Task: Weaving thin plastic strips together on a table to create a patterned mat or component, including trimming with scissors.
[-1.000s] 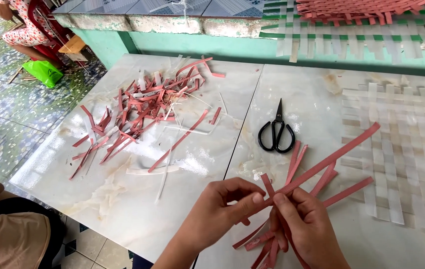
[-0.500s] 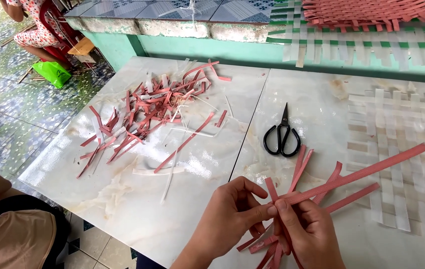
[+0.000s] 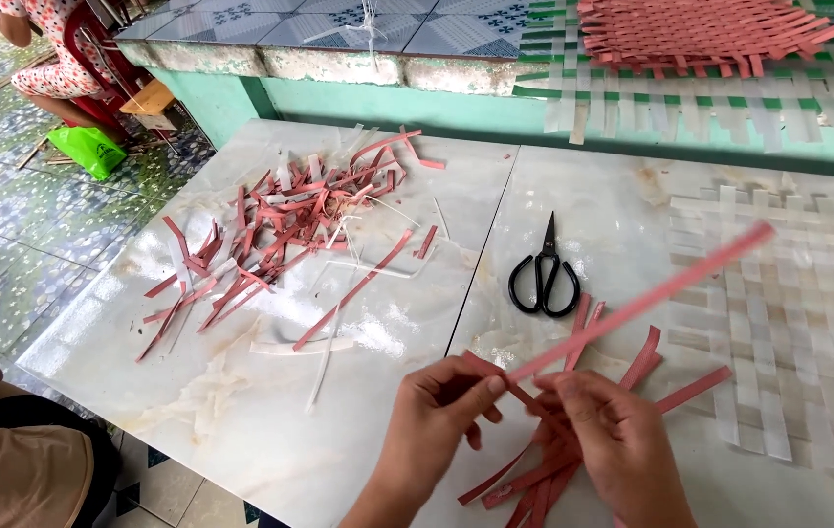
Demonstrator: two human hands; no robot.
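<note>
The person's left hand (image 3: 437,420) sits at about 6 o'clock in the head view, its grip pinching the near end of a long pink strip (image 3: 652,293) between thumb and forefinger. That strip is lifted off the desk (image 3: 270,430) and slants away toward 2 o'clock, its far end blurred over a pale woven mat (image 3: 789,313) lying flat at 3 o'clock. The right hand (image 3: 613,440) is just beside the left, at 5 o'clock, its grip closed around a bundle of pink strips (image 3: 544,474) whose ends fan out below the wrist and toward 3 o'clock; whether its fingertips also touch the long strip cannot be told.

A pair of black scissors (image 3: 545,274) lies near the centre of the desk, blades shut and pointing to 12 o'clock, apart from both hands. A loose heap of pink and white offcuts (image 3: 290,225) spreads over the desk at 10 o'clock. At 1 o'clock a pink woven mat (image 3: 701,34) rests on a green and white one on the ledge behind. Another person in a patterned dress (image 3: 45,59) sits at 11 o'clock, beside a green bag (image 3: 89,152) on the floor
</note>
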